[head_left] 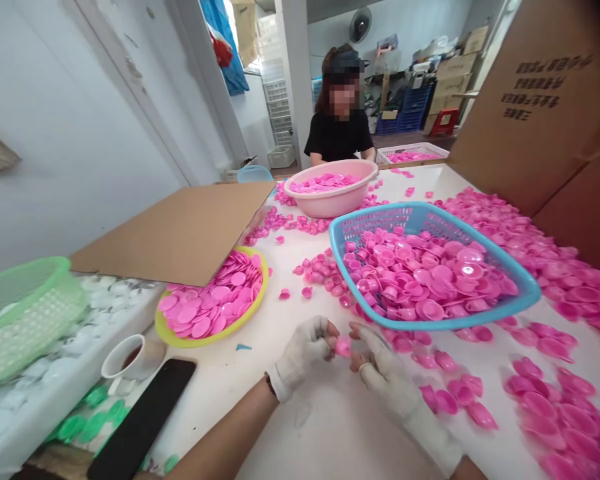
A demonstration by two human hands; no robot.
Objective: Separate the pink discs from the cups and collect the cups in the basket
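Over the white table, my left hand (304, 353), in a pale glove with bare fingertips, pinches a small pink plastic cup-like piece (343, 347). My right hand (387, 373), gloved the same way, is just right of the piece, thumb and forefinger apart at its edge; whether they touch it I cannot tell. Just beyond my hands, a blue basket (527, 293) is heaped with pink plastic cups (425, 273). Loose pink cups (460, 393) lie right of my right hand. To the left, a yellow basin (253, 313) holds flat pink discs (215, 313).
Cardboard (180, 227) partly covers the yellow basin. A black phone (145, 420), a cup of dark liquid (130, 360) and a green basket (40, 320) stand left. A person (340, 133) sits opposite behind a pink basin (330, 200). A large carton (535, 100) rises at right.
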